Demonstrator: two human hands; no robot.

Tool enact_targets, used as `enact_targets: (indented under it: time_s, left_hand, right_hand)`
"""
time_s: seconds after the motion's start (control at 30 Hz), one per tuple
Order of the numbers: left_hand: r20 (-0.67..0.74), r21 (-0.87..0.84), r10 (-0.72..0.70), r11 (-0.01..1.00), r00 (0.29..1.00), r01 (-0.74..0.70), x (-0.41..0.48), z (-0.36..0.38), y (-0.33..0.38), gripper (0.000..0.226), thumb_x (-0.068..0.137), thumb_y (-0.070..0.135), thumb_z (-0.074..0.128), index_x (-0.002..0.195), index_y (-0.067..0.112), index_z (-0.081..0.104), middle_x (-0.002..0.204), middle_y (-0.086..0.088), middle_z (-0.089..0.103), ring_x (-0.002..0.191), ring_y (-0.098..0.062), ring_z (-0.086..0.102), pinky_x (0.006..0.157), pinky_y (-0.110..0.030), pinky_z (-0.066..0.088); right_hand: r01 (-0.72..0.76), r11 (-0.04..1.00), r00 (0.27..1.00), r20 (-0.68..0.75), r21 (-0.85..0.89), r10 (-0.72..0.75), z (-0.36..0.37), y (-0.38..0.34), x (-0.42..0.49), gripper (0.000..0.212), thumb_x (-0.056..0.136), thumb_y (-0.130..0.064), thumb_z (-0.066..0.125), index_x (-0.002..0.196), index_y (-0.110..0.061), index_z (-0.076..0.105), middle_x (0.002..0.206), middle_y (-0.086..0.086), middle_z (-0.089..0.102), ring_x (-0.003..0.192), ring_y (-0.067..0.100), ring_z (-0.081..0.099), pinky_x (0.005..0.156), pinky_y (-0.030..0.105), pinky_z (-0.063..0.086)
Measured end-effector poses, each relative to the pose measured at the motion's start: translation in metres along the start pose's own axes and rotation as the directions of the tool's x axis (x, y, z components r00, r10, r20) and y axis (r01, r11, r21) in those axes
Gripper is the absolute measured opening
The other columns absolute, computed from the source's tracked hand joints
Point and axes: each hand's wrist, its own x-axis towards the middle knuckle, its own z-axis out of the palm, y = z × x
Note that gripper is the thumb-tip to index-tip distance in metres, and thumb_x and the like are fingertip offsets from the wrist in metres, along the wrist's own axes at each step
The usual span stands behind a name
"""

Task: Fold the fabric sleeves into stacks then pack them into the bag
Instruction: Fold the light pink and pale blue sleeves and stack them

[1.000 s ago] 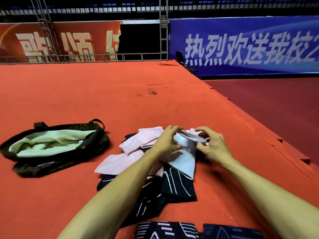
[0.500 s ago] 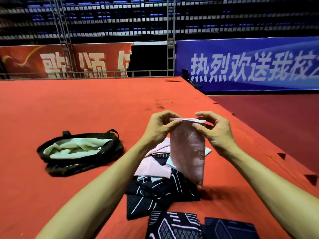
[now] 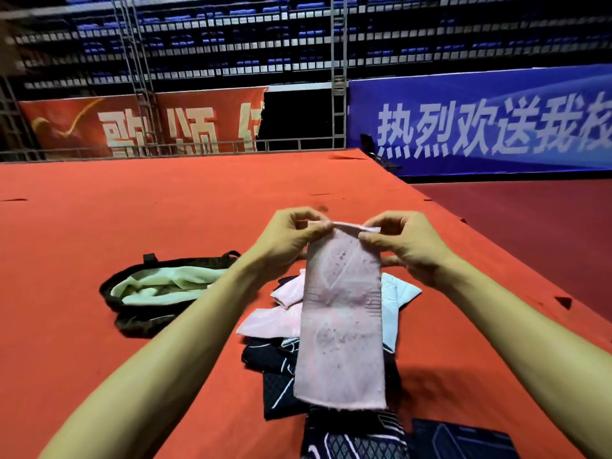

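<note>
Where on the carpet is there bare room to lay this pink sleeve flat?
Bare carpet lies wide beyond the bag and on its near side, left of the pile. A narrower strip runs right of the pile to the carpet's edge. Crowded: under the held sleeve, and around the dark stacks at the bottom.

1. The red-carpeted stage floor (image 3: pixel 165 210) carries everything.
2. A dark bag (image 3: pixel 142 323) with pale green lining lies open on its left part.
3. Right of the bag lies a loose pile of sleeves (image 3: pixel 268 323), pink, pale blue and dark patterned.
4. Nearest, two dark folded sleeves (image 3: pixel 351 438) lie side by side.
</note>
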Motion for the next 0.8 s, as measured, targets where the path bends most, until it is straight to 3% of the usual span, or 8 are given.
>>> enact_targets:
  time_s: [0.07,0.17,0.3,0.6,0.7,0.8]
  left_hand:
    - [-0.031,0.056,-0.091,0.994,0.995,0.092,0.006,-0.002,-0.041,0.014,0.089,0.005,0.063,0.076,0.012,0.062,0.053,0.012,0.056,0.052,-0.005,0.050,0.049,-0.019,0.041]
    - [-0.050,0.052,-0.232,0.971,0.971,0.235,0.008,-0.003,-0.110,0.013,0.088,0.005,0.065,0.076,0.010,0.065,0.068,-0.001,0.060,0.066,-0.015,0.053,0.061,-0.028,0.045]
    - [-0.129,0.050,-0.251,0.965,0.959,0.259,0.016,0.000,-0.161,0.009,0.088,0.006,0.066,0.080,0.010,0.065,0.069,-0.006,0.058,0.064,-0.016,0.049,0.053,-0.021,0.041]
    - [-0.143,0.120,-0.145,0.979,0.979,0.162,0.037,-0.001,-0.175,0.015,0.087,0.006,0.067,0.076,0.016,0.065,0.068,-0.002,0.057,0.061,-0.012,0.046,0.056,-0.027,0.039]
    - [-0.115,0.126,-0.074,0.988,0.991,0.089,0.033,-0.002,-0.164,0.016,0.087,0.007,0.067,0.077,0.018,0.066,0.071,-0.003,0.059,0.066,-0.014,0.049,0.061,-0.031,0.042]
    - [-0.008,0.109,0.002,0.994,1.000,-0.001,0.018,-0.005,-0.143,0.013,0.088,0.007,0.066,0.080,0.017,0.067,0.073,0.001,0.064,0.069,-0.011,0.054,0.064,-0.031,0.046]
  right_hand:
    - [-0.064,0.998,0.998,-0.017,-0.005,0.064,0.005,0.039,0.009,0.013,0.077,0.004,0.073,0.080,-0.008,0.068,0.069,0.002,0.062,0.067,0.016,0.058,0.059,0.033,0.055]
    - [-0.146,0.987,0.989,-0.043,-0.061,0.144,0.011,0.106,0.017,0.020,0.076,0.009,0.072,0.086,-0.008,0.067,0.081,0.008,0.062,0.073,0.016,0.056,0.060,0.028,0.056]
    - [-0.137,0.974,0.987,-0.111,-0.178,0.118,0.011,0.161,0.028,0.031,0.073,0.013,0.073,0.093,-0.011,0.067,0.094,0.012,0.066,0.067,0.002,0.058,0.063,0.018,0.053]
    - [-0.105,0.978,0.975,-0.212,-0.182,0.066,0.013,0.173,0.052,0.025,0.073,0.002,0.078,0.096,-0.004,0.070,0.084,-0.002,0.065,0.071,0.002,0.056,0.062,0.007,0.046]
    - [-0.072,0.978,0.982,-0.187,-0.194,0.035,0.011,0.158,0.047,0.023,0.075,0.000,0.078,0.095,-0.005,0.070,0.083,-0.003,0.065,0.065,-0.006,0.057,0.059,0.008,0.045]
    - [0.022,0.970,0.992,-0.118,-0.242,-0.052,0.005,0.137,0.030,0.023,0.072,-0.001,0.080,0.091,-0.010,0.071,0.086,0.000,0.069,0.068,-0.006,0.059,0.066,0.010,0.047]
